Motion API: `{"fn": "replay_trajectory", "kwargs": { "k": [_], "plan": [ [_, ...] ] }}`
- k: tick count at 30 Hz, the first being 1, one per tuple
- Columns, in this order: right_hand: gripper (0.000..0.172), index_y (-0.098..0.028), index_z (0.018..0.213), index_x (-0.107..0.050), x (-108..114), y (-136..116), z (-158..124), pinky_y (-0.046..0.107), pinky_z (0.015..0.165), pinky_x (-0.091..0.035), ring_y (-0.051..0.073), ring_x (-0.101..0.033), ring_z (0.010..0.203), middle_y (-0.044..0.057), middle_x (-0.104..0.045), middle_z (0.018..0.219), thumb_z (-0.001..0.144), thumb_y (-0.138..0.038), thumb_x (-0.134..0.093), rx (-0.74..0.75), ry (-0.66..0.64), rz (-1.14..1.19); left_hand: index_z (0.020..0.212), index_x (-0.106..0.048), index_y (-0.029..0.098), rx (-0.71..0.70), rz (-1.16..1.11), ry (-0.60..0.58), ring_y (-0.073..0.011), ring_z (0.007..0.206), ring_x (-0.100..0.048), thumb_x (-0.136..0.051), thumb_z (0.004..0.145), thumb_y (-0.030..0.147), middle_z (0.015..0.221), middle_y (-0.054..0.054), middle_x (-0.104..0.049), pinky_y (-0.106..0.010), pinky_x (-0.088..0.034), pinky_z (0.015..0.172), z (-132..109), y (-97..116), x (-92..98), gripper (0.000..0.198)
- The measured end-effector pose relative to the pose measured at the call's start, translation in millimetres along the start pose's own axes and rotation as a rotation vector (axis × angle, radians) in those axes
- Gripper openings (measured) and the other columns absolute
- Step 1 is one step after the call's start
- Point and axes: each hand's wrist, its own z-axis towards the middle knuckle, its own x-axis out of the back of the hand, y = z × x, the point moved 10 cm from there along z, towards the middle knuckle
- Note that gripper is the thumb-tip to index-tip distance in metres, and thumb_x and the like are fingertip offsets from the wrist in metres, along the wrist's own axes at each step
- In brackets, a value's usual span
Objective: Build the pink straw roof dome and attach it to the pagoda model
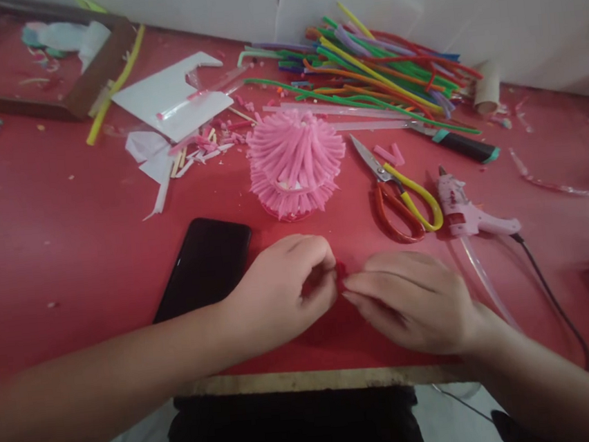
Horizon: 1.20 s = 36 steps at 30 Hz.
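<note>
Both hands are over the red table near its front edge, fingertips almost meeting. My left hand [290,284] is closed in a pinch, thumb against fingers. Facing it, my right hand [417,299] also pinches, its fingertips pointing left. Whatever lies between the fingertips is too small or hidden to name. Just beyond them stands a pink fuzzy craft piece [296,158], made of many pipe-cleaner strips in two tiers. A black phone [207,260] lies beside my left wrist. Scissors [401,200] with one red and one yellow handle lie past my right hand.
A pink glue gun [460,208] with a cord lies at right, near a black-and-teal cutter [467,145]. Colourful pipe cleaners [373,67] are heaped at the back wall. White card pieces [158,98] and scraps lie back left, beside a brown wooden frame [74,100].
</note>
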Motion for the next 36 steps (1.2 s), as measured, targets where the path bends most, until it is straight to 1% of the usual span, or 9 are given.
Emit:
{"fn": "replay_trajectory", "kwargs": {
  "k": [3,5,9,14,17,21,26,31,36],
  "plan": [
    [0.008,-0.017,0.088,-0.067,4.2,-1.6,-0.2,0.026,0.061,-0.052,0.012,-0.063,0.065,0.001,-0.070,0.073,0.091,-0.011,-0.063,0.016,0.019,0.007,0.075,-0.049,0.018,-0.066,0.073,-0.107,-0.0123,0.064,-0.047,-0.055,0.084,0.014,0.070,0.002,-0.054,-0.025,-0.036,0.058,-1.1,4.7,-13.9,0.011],
    [0.006,-0.018,0.090,-0.069,7.0,3.5,0.1,0.024,0.063,-0.054,0.011,-0.064,0.067,0.001,-0.072,0.077,0.090,-0.013,-0.066,-0.033,0.032,0.066,0.074,-0.048,0.019,-0.114,0.084,-0.186,-0.0137,0.065,-0.047,-0.055,0.085,0.016,0.070,0.001,-0.053,-0.026,-0.037,0.060,-2.6,8.5,-22.7,0.013],
    [0.005,-0.018,0.086,-0.069,9.5,19.7,2.3,0.021,0.064,-0.056,0.010,-0.066,0.069,0.001,-0.071,0.078,0.086,-0.021,-0.073,-0.154,0.060,0.285,0.075,-0.049,0.019,-0.191,-0.048,-0.268,-0.0136,0.066,-0.047,-0.053,0.087,0.019,0.071,0.001,-0.053,-0.026,-0.039,0.061,-5.1,17.6,-26.5,0.012],
    [0.006,-0.019,0.087,-0.068,6.6,36.2,3.9,0.022,0.059,-0.055,0.011,-0.066,0.066,0.001,-0.070,0.074,0.086,-0.021,-0.074,-0.280,0.090,0.567,0.078,-0.055,0.018,-0.098,-0.443,-0.347,-0.0095,0.062,-0.051,-0.057,0.083,0.015,0.072,0.002,-0.058,-0.021,-0.042,0.057,-5.6,17.7,-23.4,0.006],
    [0.002,-0.020,0.088,-0.068,7.8,39.3,2.7,0.023,0.060,-0.056,0.012,-0.066,0.067,0.002,-0.071,0.076,0.089,-0.018,-0.069,-0.331,0.123,0.595,0.080,-0.055,0.018,0.021,-0.660,-0.386,-0.0095,0.063,-0.053,-0.056,0.085,0.015,0.072,0.002,-0.058,-0.021,-0.044,0.059,-6.1,13.9,-24.9,0.006],
    [0.007,-0.020,0.089,-0.067,17.1,35.3,1.7,0.024,0.060,-0.057,0.013,-0.067,0.069,0.003,-0.069,0.077,0.087,-0.014,-0.069,-0.314,0.191,0.522,0.078,-0.053,0.017,0.135,-0.904,-0.322,-0.0086,0.065,-0.048,-0.058,0.089,0.017,0.073,0.003,-0.053,-0.021,-0.042,0.060,-2.6,9.0,-20.3,0.012],
    [0.012,-0.019,0.093,-0.066,25.3,20.2,5.3,0.024,0.059,-0.059,0.013,-0.068,0.069,0.003,-0.070,0.078,0.087,-0.009,-0.065,-0.214,0.194,0.352,0.078,-0.056,0.017,0.195,-1.047,-0.266,-0.0068,0.064,-0.045,-0.059,0.090,0.012,0.072,0.004,-0.051,-0.018,-0.040,0.061,0.1,5.2,-17.8,0.013],
    [0.011,-0.019,0.086,-0.067,29.7,6.2,8.6,0.022,0.059,-0.061,0.012,-0.069,0.065,0.002,-0.072,0.075,0.087,-0.009,-0.064,-0.152,0.168,0.185,0.079,-0.058,0.016,0.197,-1.040,-0.237,-0.0067,0.066,-0.047,-0.060,0.091,0.013,0.074,0.003,-0.053,-0.018,-0.044,0.064,1.3,3.1,-16.7,0.012],
    [0.004,-0.017,0.086,-0.070,28.6,3.4,6.4,0.020,0.066,-0.062,0.011,-0.070,0.066,0.002,-0.072,0.075,0.089,-0.016,-0.068,-0.142,0.130,0.131,0.081,-0.057,0.016,0.136,-0.950,-0.211,-0.0068,0.068,-0.051,-0.058,0.092,0.013,0.075,0.003,-0.055,-0.017,-0.045,0.066,3.4,5.6,-12.0,0.012]
  ]
}}
